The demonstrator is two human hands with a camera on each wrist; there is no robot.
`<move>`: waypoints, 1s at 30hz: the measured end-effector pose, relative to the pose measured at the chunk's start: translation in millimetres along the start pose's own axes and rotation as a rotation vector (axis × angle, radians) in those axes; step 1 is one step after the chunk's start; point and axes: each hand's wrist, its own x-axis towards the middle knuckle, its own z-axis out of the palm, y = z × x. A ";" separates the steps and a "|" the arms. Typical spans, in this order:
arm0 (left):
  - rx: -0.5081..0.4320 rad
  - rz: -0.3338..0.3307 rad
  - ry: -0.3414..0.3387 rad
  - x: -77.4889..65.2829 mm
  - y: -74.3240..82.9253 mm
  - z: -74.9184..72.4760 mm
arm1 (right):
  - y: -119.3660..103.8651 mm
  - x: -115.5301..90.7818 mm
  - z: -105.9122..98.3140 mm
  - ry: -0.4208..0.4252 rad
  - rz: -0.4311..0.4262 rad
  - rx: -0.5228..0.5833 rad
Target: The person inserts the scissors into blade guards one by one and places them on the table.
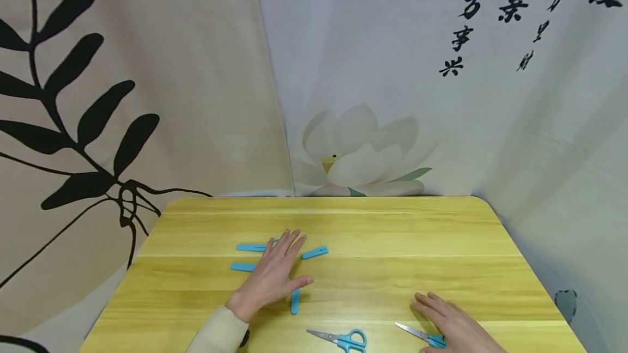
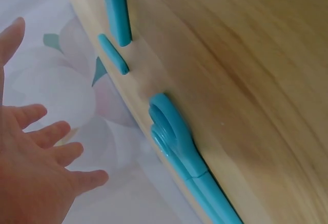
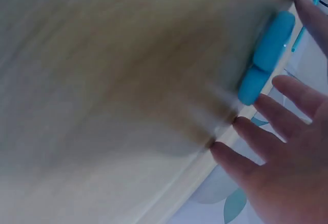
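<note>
My left hand (image 1: 272,282) is held over the table's left part, fingers spread, gripping nothing. Under and around it lie blue pieces: a sheathed pair of scissors (image 2: 171,131), partly hidden by the hand in the head view, a short blue cover (image 1: 314,253), a long blue strip (image 1: 242,267) and another blue strip (image 1: 295,301). Scissors with bare blades and blue handles (image 1: 350,340) lie at the front middle. My right hand (image 1: 456,323) is around the handles of another bare-bladed pair of scissors (image 1: 417,333); its fingers look spread, not curled, in the right wrist view.
The wooden table (image 1: 392,244) has rounded back corners. Behind it hang light curtains (image 1: 221,97) with a printed plant, a lotus and black characters. A black cable-like curve (image 1: 22,342) shows at the lower left.
</note>
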 end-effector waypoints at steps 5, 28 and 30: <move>-0.025 0.004 -0.006 6.7 1.8 0.1 | 5.3 -2.0 -2.9 -0.003 -0.024 0.054; -0.112 -0.020 -0.041 45.9 1.4 21.0 | 27.5 -4.3 -14.7 -0.087 -0.040 0.359; -0.106 -0.027 -0.047 51.0 0.1 24.5 | 28.9 -4.1 -14.8 -0.082 -0.054 0.356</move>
